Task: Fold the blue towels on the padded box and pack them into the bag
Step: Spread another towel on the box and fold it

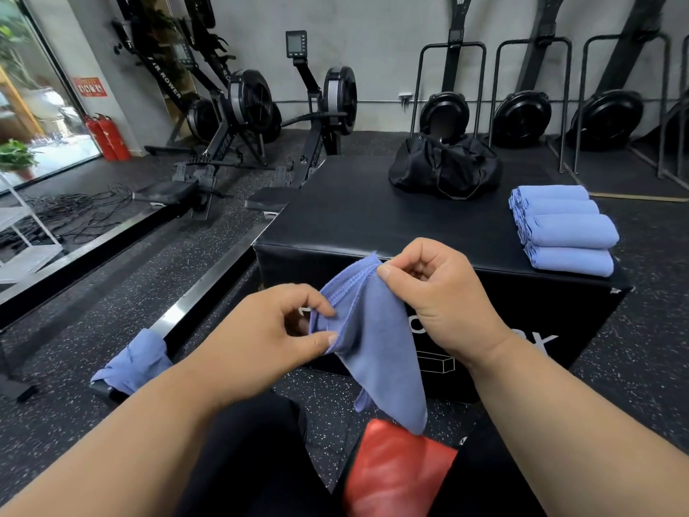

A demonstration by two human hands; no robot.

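Head view: left hand (257, 330) pinches the lower hem of a blue towel (376, 341) between thumb and forefinger at frame centre; right hand (436, 292) pinches the top corner, other fingers curled. Towel hangs in front of the black padded box (358, 218), clear of its top. Four folded towels (566, 229) stacked at the box's right edge; black bag (443, 169) at its far side. Box front lettering mostly hidden, unreadable. More blue cloth (134, 361) lower left. Rowing machine (164, 80), upper left, reads "AIR ROWER".
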